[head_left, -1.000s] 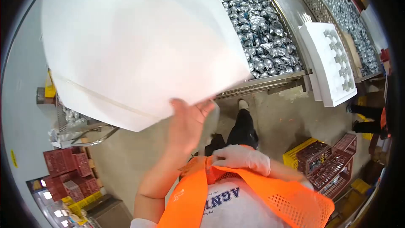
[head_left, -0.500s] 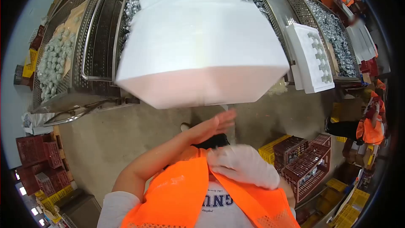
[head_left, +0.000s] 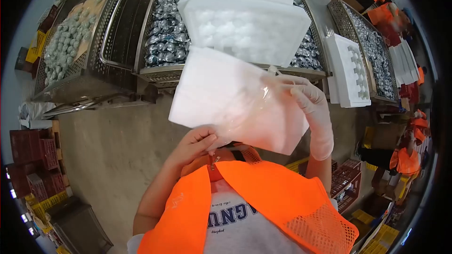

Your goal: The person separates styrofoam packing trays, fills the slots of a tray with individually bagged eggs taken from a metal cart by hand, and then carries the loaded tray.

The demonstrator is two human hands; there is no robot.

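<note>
My bare left hand [head_left: 197, 145] is closed at the lower edge of a white foam-like panel [head_left: 212, 87], pinching the end of a thin see-through plastic piece [head_left: 266, 95]. On the other side, my right hand [head_left: 310, 103], in a whitish glove, grips the upper part of that plastic with bent fingers. The plastic is crumpled and stretches between the hands in front of the panel. What supports the panel cannot be made out. Behind it, white trays with rounded hollows [head_left: 245, 28] lie overlapped on a metal bin [head_left: 157, 76] of shiny foil-like packs [head_left: 165, 42].
At left stands a perforated metal bin [head_left: 77, 87] with pale round items [head_left: 63, 51]. To the right, a white tray [head_left: 348, 73] leans beside another bin of silvery packs [head_left: 376, 40]. Brown crates [head_left: 346, 181] stand on the floor. People in orange vests [head_left: 405, 160] are at the far right.
Both hands have risen and moved apart, and the clear plastic now shows between them. The large white shape ahead no longer fills the view; the trays and silvery packs show more.
</note>
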